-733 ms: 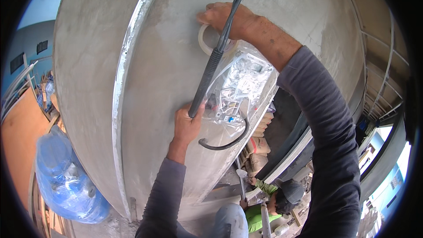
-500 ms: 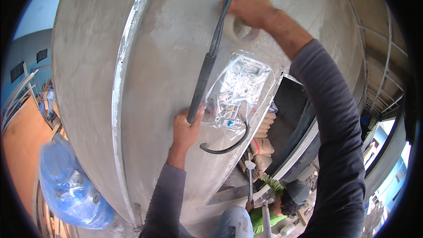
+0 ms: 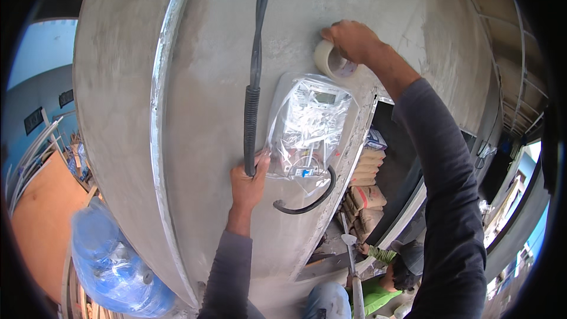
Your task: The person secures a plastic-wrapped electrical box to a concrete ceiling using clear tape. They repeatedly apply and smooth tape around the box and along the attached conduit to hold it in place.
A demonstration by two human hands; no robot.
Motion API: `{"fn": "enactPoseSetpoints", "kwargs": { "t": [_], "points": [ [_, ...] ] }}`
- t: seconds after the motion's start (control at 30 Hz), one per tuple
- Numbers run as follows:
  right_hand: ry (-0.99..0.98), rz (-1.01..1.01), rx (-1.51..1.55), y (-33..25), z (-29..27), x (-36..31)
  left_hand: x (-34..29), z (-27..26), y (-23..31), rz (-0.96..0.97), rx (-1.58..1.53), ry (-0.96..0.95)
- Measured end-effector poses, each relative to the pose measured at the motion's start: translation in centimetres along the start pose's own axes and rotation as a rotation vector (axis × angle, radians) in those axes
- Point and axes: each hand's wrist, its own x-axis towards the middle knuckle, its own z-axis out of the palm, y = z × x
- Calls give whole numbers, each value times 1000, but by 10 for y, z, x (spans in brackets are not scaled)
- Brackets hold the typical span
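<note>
Clamping tape roll (image 3: 323,58) in right grip (image 3: 354,41), with fingers over its upper rim; holding it just above the top right edge of a meter (image 3: 308,123) in clear plastic (image 3: 313,136) against the grey wall (image 3: 207,112). Not managing to tell whether roll and plastic are touching, or whether any strip is running off the roll. Key relation: looking from right grip, finding meter below and a bit left, long axis going near upright, top leaning slightly right. Sitting nearer the top end with right grip, nearer the lower left corner with left grip (image 3: 247,186). Reading roll's axle as going roughly left to right, open side facing right and toward camera. Pointing screen (image 3: 324,98) end of meter up, front facing camera, blue part (image 3: 305,172) at the bottom. Placing left grip by plastic's lower left edge, behind the end of the black tube (image 3: 251,121); unable to tell whether pinching plastic, tube or neither. Seeing tube hanging near upright left of meter, twisted cable (image 3: 258,47) above it; also black cable (image 3: 304,210) bending from meter's lower right round to the left. Noting co-worker in green (image 3: 378,295) low on the right, paper sacks (image 3: 367,198) behind, blue bundle (image 3: 121,266) at lower left, well apart from both grips.
</note>
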Motion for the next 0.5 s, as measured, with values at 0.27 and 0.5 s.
{"fn": "enactPoseSetpoints", "kwargs": {
  "t": [0.27,0.5],
  "points": [
    [287,111,1286,36,75,-46,-1,-1,-16,-71,17,26],
    [479,69,970,44,125,-77,4,-5,-30,-17,-39,15]
  ]
}}
